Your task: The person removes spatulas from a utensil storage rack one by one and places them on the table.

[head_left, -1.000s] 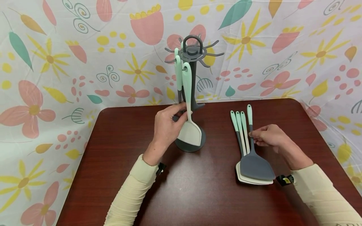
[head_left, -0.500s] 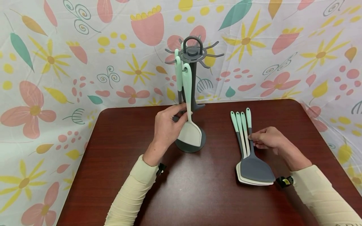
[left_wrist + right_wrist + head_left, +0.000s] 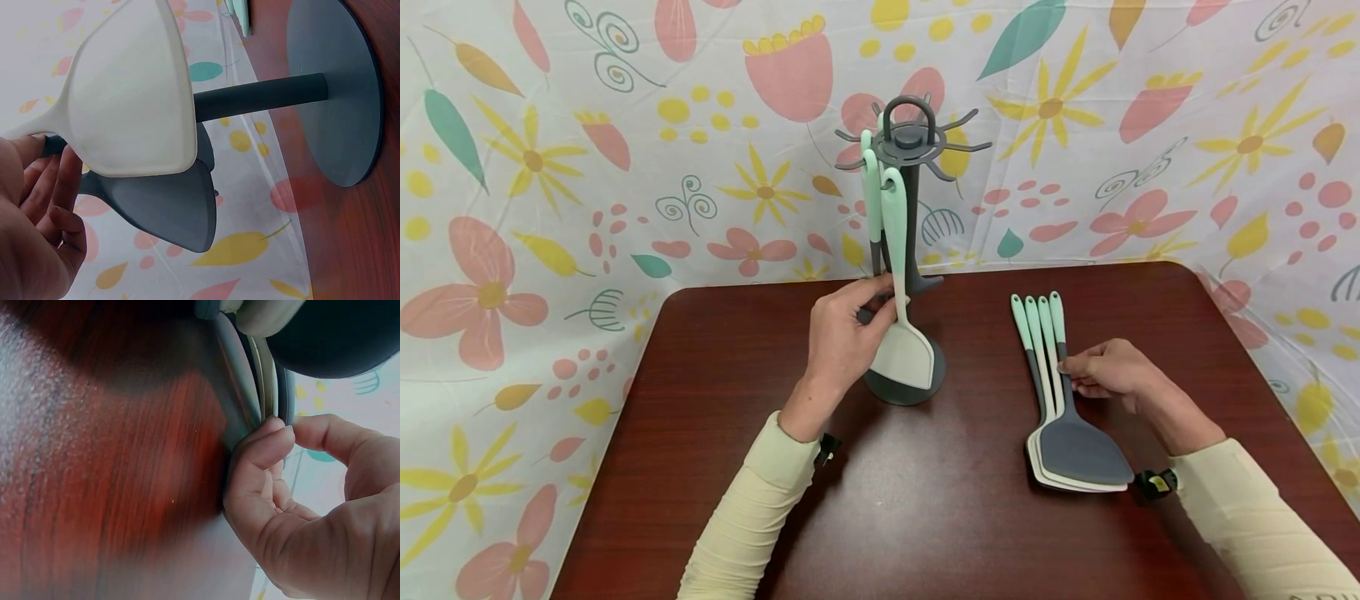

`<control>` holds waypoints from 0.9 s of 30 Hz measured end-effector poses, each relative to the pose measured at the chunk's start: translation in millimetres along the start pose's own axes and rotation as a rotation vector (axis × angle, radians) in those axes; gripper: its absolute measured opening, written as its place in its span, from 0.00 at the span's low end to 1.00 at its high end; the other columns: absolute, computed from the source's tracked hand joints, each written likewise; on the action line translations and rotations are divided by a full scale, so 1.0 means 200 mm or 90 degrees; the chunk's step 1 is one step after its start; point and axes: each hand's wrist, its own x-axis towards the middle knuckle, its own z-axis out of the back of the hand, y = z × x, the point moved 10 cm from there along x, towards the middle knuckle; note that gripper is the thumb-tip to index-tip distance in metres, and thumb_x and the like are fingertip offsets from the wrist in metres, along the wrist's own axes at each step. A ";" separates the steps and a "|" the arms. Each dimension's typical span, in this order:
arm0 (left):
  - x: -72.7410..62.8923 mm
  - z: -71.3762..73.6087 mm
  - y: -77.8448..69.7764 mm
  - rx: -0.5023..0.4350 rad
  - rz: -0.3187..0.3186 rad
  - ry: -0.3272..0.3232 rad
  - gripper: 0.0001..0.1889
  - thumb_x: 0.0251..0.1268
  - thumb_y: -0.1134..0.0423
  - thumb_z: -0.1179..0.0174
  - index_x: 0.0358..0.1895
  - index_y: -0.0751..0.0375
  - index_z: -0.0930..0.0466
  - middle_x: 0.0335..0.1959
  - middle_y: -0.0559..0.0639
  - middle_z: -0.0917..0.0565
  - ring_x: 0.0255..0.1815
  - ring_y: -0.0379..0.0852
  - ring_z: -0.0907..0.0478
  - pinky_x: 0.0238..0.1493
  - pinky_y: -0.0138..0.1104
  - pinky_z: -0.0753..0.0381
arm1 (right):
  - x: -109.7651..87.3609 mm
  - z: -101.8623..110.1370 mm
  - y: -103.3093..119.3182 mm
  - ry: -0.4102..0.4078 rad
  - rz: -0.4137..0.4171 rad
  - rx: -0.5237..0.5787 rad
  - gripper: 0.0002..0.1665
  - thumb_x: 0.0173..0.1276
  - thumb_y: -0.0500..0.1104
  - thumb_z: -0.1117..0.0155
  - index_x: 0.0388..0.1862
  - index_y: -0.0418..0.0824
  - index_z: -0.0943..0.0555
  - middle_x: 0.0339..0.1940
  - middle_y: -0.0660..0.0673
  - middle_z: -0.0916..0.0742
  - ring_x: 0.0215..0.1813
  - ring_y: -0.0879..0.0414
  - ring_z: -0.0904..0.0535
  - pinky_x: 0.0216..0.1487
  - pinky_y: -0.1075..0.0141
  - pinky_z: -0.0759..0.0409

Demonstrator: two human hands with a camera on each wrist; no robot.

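My left hand (image 3: 850, 329) pinches the handle of a white spatula (image 3: 904, 358) that hangs by its mint-green end from a dark grey utensil stand (image 3: 912, 217). Behind it, in the left wrist view, hangs a dark grey spatula head (image 3: 165, 203). On the right of the table, my right hand (image 3: 1112, 367) holds a second dark grey spatula (image 3: 1082, 450) by its handle between thumb and fingers. That spatula lies on top of a stack of spatulas with white heads (image 3: 1036, 454) beneath. Their mint-green handles (image 3: 1034, 312) lie side by side, just left of the held one.
The stand's round base (image 3: 902, 393) rests on the dark red-brown table (image 3: 880, 517). Bare hooks (image 3: 970, 147) stick out at the right of its top ring. A flower-patterned cloth (image 3: 760, 100) hangs behind the table.
My right hand has brought the dark grey spatula slightly nearer to me, and its handle end has swung left against the other handles. My left hand has stayed in place.
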 end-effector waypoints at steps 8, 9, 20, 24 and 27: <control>0.00 0.01 0.00 -0.008 0.000 -0.004 0.10 0.72 0.62 0.28 0.53 0.53 0.07 0.43 0.44 0.08 0.36 0.37 0.12 0.38 0.31 0.15 | 0.00 0.00 0.00 -0.001 -0.003 -0.002 0.28 0.80 0.43 0.36 0.63 0.18 0.23 0.33 0.51 0.11 0.35 0.62 0.13 0.41 0.65 0.11; 0.00 0.01 0.00 -0.009 0.000 -0.004 0.10 0.72 0.62 0.28 0.53 0.53 0.07 0.42 0.44 0.08 0.36 0.37 0.12 0.38 0.31 0.15 | 0.00 0.00 0.00 -0.001 -0.003 -0.002 0.29 0.80 0.43 0.36 0.62 0.17 0.23 0.33 0.51 0.11 0.35 0.62 0.13 0.41 0.65 0.11; 0.00 0.01 0.01 -0.011 0.003 -0.004 0.10 0.72 0.62 0.28 0.53 0.52 0.07 0.43 0.44 0.08 0.36 0.36 0.12 0.38 0.31 0.15 | -0.01 -0.01 -0.01 0.005 -0.017 -0.006 0.29 0.78 0.45 0.33 0.61 0.19 0.22 0.32 0.49 0.11 0.34 0.62 0.13 0.40 0.65 0.11; 0.00 0.00 0.00 -0.007 0.002 -0.003 0.10 0.72 0.62 0.28 0.53 0.52 0.07 0.42 0.44 0.08 0.36 0.37 0.12 0.38 0.31 0.15 | -0.02 -0.01 -0.01 0.002 -0.024 -0.009 0.30 0.78 0.46 0.32 0.62 0.19 0.22 0.33 0.48 0.11 0.34 0.62 0.13 0.41 0.65 0.11; 0.00 0.00 0.00 -0.004 0.001 -0.001 0.10 0.72 0.62 0.28 0.52 0.52 0.07 0.42 0.44 0.08 0.36 0.37 0.13 0.37 0.34 0.14 | -0.03 -0.01 -0.01 0.000 -0.024 -0.012 0.30 0.78 0.46 0.32 0.62 0.19 0.22 0.33 0.48 0.11 0.34 0.61 0.13 0.41 0.65 0.11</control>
